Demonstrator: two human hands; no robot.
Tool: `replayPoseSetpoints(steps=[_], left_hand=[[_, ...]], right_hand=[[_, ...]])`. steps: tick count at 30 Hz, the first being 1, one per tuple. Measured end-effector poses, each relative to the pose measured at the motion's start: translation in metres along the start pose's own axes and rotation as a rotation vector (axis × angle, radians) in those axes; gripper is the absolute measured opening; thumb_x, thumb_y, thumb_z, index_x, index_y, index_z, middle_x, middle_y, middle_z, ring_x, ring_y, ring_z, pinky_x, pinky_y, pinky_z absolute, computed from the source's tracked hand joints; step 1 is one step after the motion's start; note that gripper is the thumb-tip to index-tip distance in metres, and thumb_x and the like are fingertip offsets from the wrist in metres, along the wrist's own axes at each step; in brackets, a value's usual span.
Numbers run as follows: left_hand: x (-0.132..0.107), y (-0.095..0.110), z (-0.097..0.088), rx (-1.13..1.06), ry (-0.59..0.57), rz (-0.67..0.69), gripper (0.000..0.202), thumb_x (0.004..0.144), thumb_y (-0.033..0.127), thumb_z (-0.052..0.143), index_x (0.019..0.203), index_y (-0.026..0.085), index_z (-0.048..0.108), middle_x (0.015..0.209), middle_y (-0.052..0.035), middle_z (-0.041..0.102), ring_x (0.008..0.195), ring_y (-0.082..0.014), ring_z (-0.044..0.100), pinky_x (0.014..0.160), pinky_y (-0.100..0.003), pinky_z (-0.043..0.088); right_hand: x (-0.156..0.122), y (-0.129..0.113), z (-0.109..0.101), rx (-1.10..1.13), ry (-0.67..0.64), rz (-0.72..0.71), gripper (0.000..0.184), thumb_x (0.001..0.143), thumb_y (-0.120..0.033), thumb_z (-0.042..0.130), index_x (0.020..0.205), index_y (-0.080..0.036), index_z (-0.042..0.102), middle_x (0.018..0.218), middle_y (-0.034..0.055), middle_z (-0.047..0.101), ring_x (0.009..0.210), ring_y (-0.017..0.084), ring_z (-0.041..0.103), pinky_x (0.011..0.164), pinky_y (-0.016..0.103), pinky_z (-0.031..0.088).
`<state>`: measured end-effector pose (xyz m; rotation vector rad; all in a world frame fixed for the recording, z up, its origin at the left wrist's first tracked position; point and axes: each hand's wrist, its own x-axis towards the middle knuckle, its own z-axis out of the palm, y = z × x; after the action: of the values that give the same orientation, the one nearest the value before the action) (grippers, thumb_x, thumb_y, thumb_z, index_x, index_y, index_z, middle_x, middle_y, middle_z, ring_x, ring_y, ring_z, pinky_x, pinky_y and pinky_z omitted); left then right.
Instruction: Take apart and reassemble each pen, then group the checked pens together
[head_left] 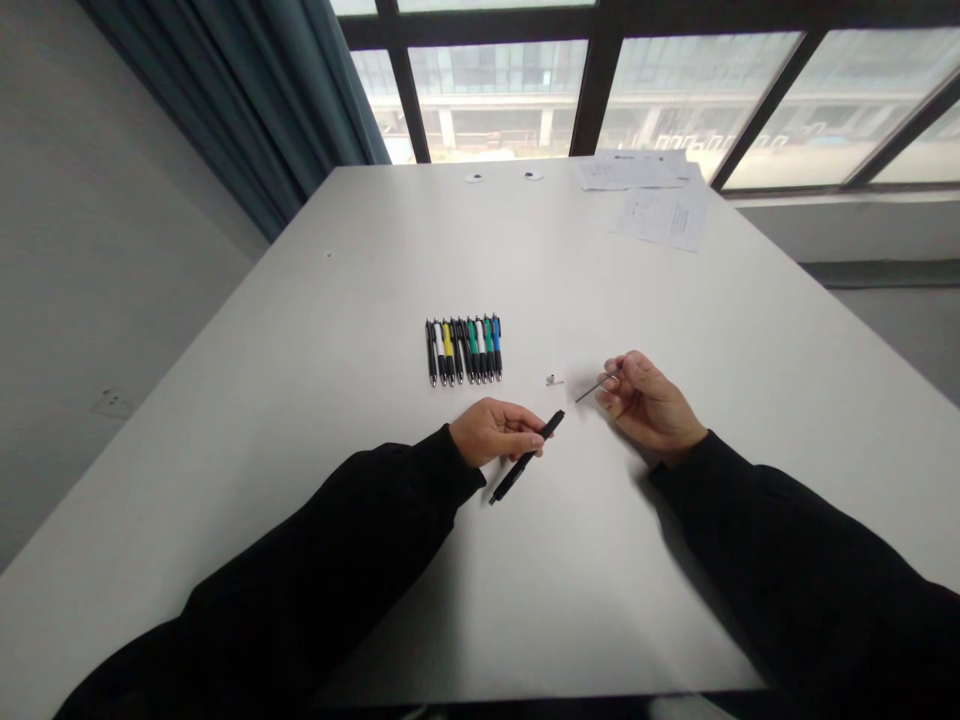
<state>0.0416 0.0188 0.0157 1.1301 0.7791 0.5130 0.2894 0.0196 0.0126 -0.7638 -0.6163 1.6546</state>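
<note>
My left hand pinches a black pen barrel between thumb and fingers, held at a slant just over the table. In my right hand is a thin dark pen refill, gripped near one end, its other end pointing down and left toward the barrel. The refill and the barrel are apart. Small metallic pen parts lie on the table between and beyond my hands. Farther left, a row of pens with black, white, yellow, green and blue barrels lies side by side.
The white table reaches to a window. Printed papers lie at its far right corner. Two small round fittings sit by the far edge. A dark blue curtain hangs at the left.
</note>
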Motion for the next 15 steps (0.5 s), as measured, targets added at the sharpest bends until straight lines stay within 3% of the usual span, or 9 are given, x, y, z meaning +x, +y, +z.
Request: replayPoseSetpoints(steps=[10, 15], left_hand=[[0.002, -0.004, -0.001, -0.04, 0.011, 0.075, 0.038, 0.064, 0.037, 0.085, 0.088, 0.008, 0.076, 0.071, -0.0078, 0.072, 0.059, -0.0109, 0.061, 0.055, -0.02, 0.045], [0.001, -0.006, -0.001, -0.049, 0.021, 0.097, 0.036, 0.062, 0.033, 0.087, 0.088, 0.009, 0.077, 0.075, -0.0085, 0.074, 0.065, -0.0138, 0.064, 0.062, -0.023, 0.049]], right_hand=[[-0.009, 0.02, 0.026, -0.3, -0.158, 0.084, 0.014, 0.074, -0.03, 0.082, 0.078, -0.021, 0.072, 0.068, -0.0003, 0.064, 0.055, 0.01, 0.052, 0.05, 0.024, 0.039], [-0.014, 0.022, 0.037, -0.412, -0.107, -0.033, 0.013, 0.073, -0.029, 0.083, 0.074, -0.02, 0.074, 0.07, 0.0008, 0.064, 0.055, 0.01, 0.049, 0.049, 0.026, 0.037]])
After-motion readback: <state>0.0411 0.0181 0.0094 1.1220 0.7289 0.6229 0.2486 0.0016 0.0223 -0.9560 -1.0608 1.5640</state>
